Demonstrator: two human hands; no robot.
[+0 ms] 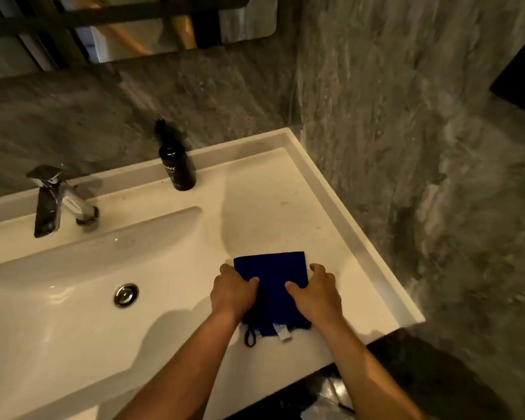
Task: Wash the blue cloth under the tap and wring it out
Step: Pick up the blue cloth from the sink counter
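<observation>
A folded blue cloth (270,268) lies flat on the white counter to the right of the basin, with a blue loop and a white tag at its near edge. My left hand (232,291) grips its left side, thumb on top and fingers curled around the edge. Its right side is gripped the same way by my right hand (315,294). The chrome tap (55,201) stands at the back left of the basin (73,298), far from the cloth. No water runs from it. The basin's drain (125,294) sits left of my hands.
A dark pump bottle (176,165) stands on the counter's back ledge, behind the cloth. Grey stone walls close in behind and on the right. The counter's raised rim (361,237) runs along the right. A mirror hangs above.
</observation>
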